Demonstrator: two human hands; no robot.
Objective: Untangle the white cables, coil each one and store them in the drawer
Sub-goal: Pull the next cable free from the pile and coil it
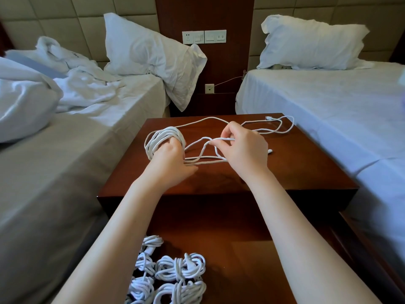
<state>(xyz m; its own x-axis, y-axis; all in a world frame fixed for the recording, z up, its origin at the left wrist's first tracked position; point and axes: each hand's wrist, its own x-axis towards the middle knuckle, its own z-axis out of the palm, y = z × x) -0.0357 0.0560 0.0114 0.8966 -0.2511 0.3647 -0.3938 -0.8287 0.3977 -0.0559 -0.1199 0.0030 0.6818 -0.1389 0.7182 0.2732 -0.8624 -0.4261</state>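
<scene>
A white cable lies on the dark wooden nightstand [295, 172]. Part of it is wound into a coil [160, 137], and my left hand [169, 157] has its fingers curled through that coil and holds it. From the coil, loose strands [197, 148] run to my right hand [243, 148], which pinches a loop of the cable just above the tabletop. More of the cable [285, 126] trails in bends toward the far right corner, ending in a plug [268, 118]. Another plug end [270, 150] peeks out beside my right hand. Below, the open drawer [241, 260] holds several coiled white cables [175, 273].
A bed with rumpled white bedding [65, 95] stands on the left and a made bed [328, 102] on the right, each with a pillow. Wall sockets and switches [203, 36] sit on the wooden panel behind the nightstand.
</scene>
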